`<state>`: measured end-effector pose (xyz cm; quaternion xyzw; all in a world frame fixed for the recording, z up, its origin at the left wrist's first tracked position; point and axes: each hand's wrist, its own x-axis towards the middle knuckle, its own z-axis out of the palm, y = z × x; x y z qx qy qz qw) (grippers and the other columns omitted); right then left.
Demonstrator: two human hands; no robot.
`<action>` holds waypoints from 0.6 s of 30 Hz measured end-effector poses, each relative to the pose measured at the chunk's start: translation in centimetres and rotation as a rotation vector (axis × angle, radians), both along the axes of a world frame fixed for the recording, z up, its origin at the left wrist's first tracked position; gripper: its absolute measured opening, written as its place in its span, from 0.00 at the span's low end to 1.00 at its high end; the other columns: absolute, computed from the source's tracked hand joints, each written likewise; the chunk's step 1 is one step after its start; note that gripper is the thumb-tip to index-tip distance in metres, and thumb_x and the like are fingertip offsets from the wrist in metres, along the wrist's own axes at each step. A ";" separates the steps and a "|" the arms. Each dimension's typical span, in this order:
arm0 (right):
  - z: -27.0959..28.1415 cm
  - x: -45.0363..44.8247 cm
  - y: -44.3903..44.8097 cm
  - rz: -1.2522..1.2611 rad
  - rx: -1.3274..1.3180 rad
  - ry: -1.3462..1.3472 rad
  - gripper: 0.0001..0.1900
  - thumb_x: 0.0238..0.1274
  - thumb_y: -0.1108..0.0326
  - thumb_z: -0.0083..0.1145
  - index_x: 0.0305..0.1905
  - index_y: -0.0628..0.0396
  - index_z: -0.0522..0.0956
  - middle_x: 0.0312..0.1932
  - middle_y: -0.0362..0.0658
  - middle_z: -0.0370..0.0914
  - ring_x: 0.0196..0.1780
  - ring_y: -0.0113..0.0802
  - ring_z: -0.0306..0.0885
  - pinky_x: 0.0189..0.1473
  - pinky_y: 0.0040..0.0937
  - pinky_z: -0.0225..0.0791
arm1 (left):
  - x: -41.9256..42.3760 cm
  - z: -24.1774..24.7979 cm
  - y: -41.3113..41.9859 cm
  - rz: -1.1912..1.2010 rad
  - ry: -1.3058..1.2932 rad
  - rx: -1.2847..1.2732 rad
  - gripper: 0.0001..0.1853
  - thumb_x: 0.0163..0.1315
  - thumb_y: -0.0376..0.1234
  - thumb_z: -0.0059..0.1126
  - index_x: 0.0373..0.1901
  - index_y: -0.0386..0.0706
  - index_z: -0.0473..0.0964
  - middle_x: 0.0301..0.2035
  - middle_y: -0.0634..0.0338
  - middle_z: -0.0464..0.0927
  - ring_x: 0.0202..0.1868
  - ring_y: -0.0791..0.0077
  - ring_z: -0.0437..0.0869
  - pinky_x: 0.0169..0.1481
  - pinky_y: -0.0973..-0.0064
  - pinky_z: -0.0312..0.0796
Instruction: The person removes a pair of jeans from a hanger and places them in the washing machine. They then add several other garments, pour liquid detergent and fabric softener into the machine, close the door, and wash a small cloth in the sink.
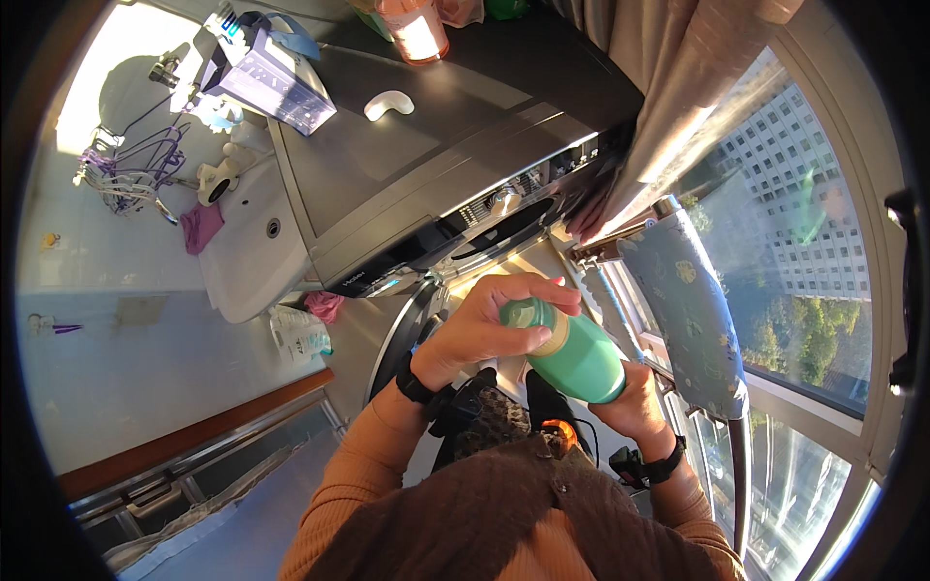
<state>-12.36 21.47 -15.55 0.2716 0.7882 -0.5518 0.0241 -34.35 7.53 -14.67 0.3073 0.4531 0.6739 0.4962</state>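
Observation:
Between my two hands, in front of my body, a green bottle (581, 356) is held tilted, its capped end towards the upper left. My left hand (501, 319) is wrapped around the translucent green cap (529, 314), thumb on the near side and fingers over the top. Beneath the bottle's lower end, my right hand (633, 403) grips its base; part of that hand is hidden behind the bottle. Both wrists wear black bands. Beyond my hands stands a dark front-loading washing machine (407, 189), with its round door (403, 334) swung open at the left.
On the washer top are a white curved object (389, 104), a purple-and-white box (280, 87) and an orange-pink jar (414, 33). A white sink (254, 247) adjoins it at left. A folded ironing board (683, 305) leans by the window at right, beside a curtain (668, 94).

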 end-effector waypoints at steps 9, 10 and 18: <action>0.8 -0.9 -0.3 0.000 0.057 -0.059 0.09 0.47 0.75 0.65 0.37 0.63 0.82 0.30 0.50 0.85 0.34 0.25 0.83 0.37 0.30 0.75 | 4.0 1.3 -0.1 0.468 0.126 -0.235 0.44 0.53 0.38 0.78 0.69 0.36 0.63 0.62 0.50 0.72 0.59 0.70 0.75 0.63 0.72 0.68; 0.9 -1.1 -0.4 0.006 0.059 -0.049 0.09 0.47 0.75 0.64 0.36 0.64 0.82 0.29 0.51 0.85 0.34 0.26 0.83 0.36 0.31 0.75 | 4.5 1.3 0.3 0.579 0.035 -0.174 0.32 0.59 0.36 0.73 0.62 0.35 0.69 0.55 0.52 0.77 0.52 0.77 0.78 0.53 0.78 0.73; 2.3 -0.9 1.2 0.058 -0.033 0.075 0.10 0.39 0.79 0.62 0.34 0.65 0.81 0.25 0.41 0.82 0.31 0.20 0.77 0.35 0.26 0.72 | -0.9 3.3 1.0 0.126 0.416 0.111 0.23 0.61 0.30 0.64 0.59 0.37 0.76 0.45 0.54 0.82 0.54 0.69 0.81 0.77 0.63 0.50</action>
